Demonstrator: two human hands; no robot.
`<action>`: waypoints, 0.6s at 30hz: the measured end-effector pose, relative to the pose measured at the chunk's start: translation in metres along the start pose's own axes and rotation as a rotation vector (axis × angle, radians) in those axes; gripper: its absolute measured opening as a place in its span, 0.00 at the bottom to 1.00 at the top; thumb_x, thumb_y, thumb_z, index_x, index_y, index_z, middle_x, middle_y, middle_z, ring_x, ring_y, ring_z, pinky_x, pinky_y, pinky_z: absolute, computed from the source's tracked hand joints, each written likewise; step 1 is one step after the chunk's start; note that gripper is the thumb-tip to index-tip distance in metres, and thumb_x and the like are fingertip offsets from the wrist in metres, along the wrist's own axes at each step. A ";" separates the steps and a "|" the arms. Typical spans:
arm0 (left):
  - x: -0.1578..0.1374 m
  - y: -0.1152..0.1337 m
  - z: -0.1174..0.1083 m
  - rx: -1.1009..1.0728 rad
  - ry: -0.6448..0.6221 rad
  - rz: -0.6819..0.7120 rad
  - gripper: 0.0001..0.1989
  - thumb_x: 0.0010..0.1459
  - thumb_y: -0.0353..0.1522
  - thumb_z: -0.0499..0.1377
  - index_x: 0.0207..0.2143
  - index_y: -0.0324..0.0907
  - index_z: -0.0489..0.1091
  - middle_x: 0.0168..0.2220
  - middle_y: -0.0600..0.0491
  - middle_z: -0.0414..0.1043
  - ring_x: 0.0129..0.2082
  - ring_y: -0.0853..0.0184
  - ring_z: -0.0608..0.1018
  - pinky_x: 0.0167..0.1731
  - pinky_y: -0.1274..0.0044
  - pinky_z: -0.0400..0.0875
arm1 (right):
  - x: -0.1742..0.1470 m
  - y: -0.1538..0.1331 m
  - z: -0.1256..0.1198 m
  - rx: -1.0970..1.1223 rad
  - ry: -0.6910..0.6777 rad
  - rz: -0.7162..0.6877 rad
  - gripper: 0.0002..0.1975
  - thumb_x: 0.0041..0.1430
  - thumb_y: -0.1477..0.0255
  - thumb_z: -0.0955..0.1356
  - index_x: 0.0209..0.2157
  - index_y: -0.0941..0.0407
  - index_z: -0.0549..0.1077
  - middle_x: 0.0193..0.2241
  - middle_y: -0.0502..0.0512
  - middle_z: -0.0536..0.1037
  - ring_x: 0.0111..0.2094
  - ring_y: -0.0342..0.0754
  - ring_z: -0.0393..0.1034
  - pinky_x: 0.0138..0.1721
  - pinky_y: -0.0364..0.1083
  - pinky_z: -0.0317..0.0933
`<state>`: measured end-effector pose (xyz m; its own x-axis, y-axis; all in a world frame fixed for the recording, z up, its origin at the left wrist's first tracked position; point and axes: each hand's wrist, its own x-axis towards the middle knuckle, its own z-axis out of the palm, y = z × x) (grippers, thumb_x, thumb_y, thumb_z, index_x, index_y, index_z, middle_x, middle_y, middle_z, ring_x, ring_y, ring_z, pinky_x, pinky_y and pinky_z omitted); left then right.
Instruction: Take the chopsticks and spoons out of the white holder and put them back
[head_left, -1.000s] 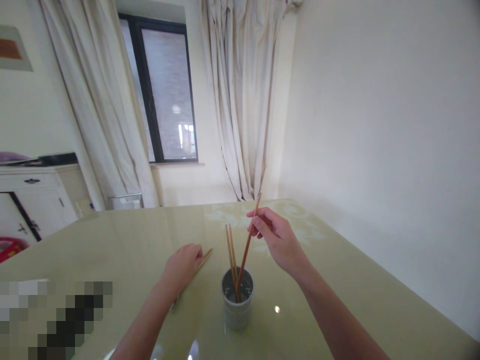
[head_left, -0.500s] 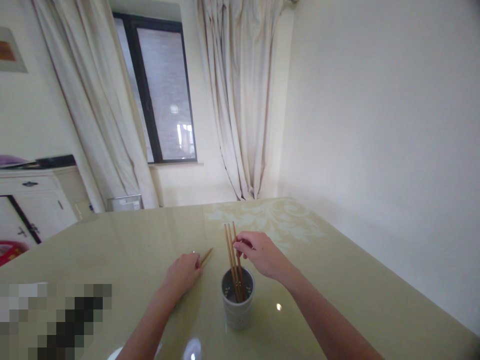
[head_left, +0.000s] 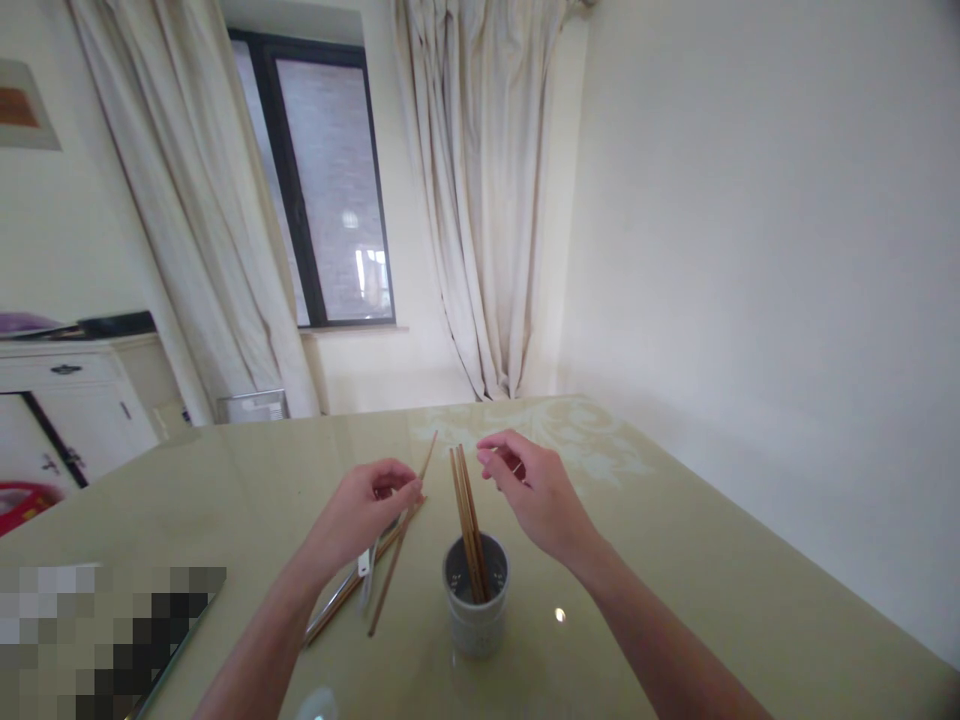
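My left hand point(head_left: 375, 505) pinches a chopstick point(head_left: 390, 578) between thumb and fingers. The stick slants, its upper end past my fingertips. Beneath that hand lie several other chopsticks point(head_left: 339, 610) and a pale metal utensil point(head_left: 364, 563), partly covered by my hand and wrist. To the right stands a grey cup point(head_left: 477, 632) with several upright chopsticks point(head_left: 466, 520) leaning in it. Just right of their tops is my right hand point(head_left: 534, 485), fingers curved and slightly apart, with nothing seen in it and not touching the sticks.
The glossy pale green table point(head_left: 675, 600) reaches to the white wall on the right. A blurred-out dark-and-light object point(head_left: 112, 640) lies at the lower left. Behind are a window point(head_left: 337, 190), curtains point(head_left: 487, 200) and a white cabinet point(head_left: 82, 390).
My left hand has risen from the table, holding a chopstick and uncovering the utensils below. My right hand has released the chopstick in the cup and moved slightly up and right.
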<state>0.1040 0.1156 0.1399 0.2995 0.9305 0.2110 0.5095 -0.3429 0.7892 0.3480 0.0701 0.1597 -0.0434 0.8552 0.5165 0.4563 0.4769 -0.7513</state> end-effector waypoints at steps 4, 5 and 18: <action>-0.016 0.034 0.007 -0.211 0.081 0.112 0.17 0.59 0.47 0.65 0.36 0.41 0.78 0.30 0.53 0.79 0.27 0.69 0.74 0.28 0.79 0.65 | -0.009 -0.019 0.005 0.184 -0.071 -0.003 0.12 0.70 0.63 0.68 0.47 0.53 0.79 0.37 0.52 0.83 0.33 0.46 0.76 0.34 0.44 0.66; -0.020 0.041 0.011 -0.192 0.097 0.147 0.16 0.59 0.46 0.65 0.36 0.42 0.79 0.27 0.55 0.77 0.25 0.70 0.71 0.26 0.79 0.63 | -0.011 -0.023 0.006 0.228 -0.091 -0.005 0.12 0.70 0.63 0.68 0.48 0.53 0.78 0.39 0.52 0.83 0.35 0.46 0.76 0.35 0.44 0.67; 0.005 -0.026 0.027 0.788 0.005 -0.069 0.17 0.70 0.37 0.52 0.35 0.41 0.77 0.39 0.45 0.82 0.41 0.58 0.81 0.42 0.71 0.68 | 0.003 -0.012 -0.025 0.331 0.177 -0.071 0.13 0.69 0.62 0.68 0.46 0.55 0.79 0.33 0.54 0.83 0.33 0.47 0.75 0.36 0.45 0.69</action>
<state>0.1142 0.1260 0.1052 0.2434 0.9530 0.1804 0.9487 -0.2726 0.1600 0.3651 0.0620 0.1804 0.1027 0.7835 0.6129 0.1449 0.5978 -0.7884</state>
